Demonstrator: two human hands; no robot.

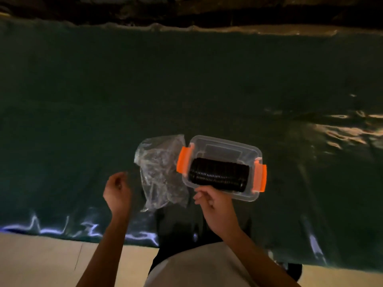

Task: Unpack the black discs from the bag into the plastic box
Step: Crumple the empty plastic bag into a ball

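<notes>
Head camera looks down on a dark green sheet spread over the floor, with a strip of pale floor showing along the near edge. A clear plastic box with orange latches at its two short ends sits on the sheet, turned at a slight angle. Inside it, the black discs lie packed on edge in a long row that fills the near half of the box from one end almost to the other; the far half of the box looks bare. Just beside the box on its left, touching the left latch, lies the crumpled clear bag, flattened on the sheet; whether any discs remain in it cannot be told.

Of the two hands, the right hand is at the near rim of the box, its fingers curled and its fingertips at the rim beside the row of discs; whether it grips the rim or only touches it cannot be told. The left hand hangs above the sheet, left of the bag and apart from it, its fingers loosely curled inward with nothing visible in them. A pale garment on the person fills the bottom middle of the view.
</notes>
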